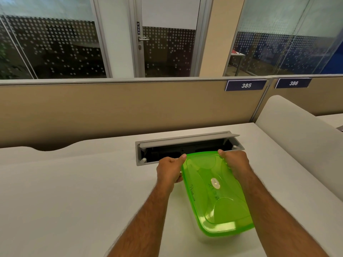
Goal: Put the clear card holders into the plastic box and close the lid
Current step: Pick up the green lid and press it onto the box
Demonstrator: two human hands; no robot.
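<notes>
Hands on the far end of a green lid (217, 193).
Left hand (169, 171) and right hand (234, 161) each grip a far corner of the lid, which covers the plastic box (209, 239) on the white surface (74, 182), just before an open cable tray (185, 147).

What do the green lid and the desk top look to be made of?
The green lid looks like translucent glossy plastic: light passes through it, highlights shine on its moulded ridges, and raised lettering shows. The desk top looks like a matte pale grey laminate, smooth and without glare, though its core cannot be told. Both hands hold the lid's far corners.
</notes>
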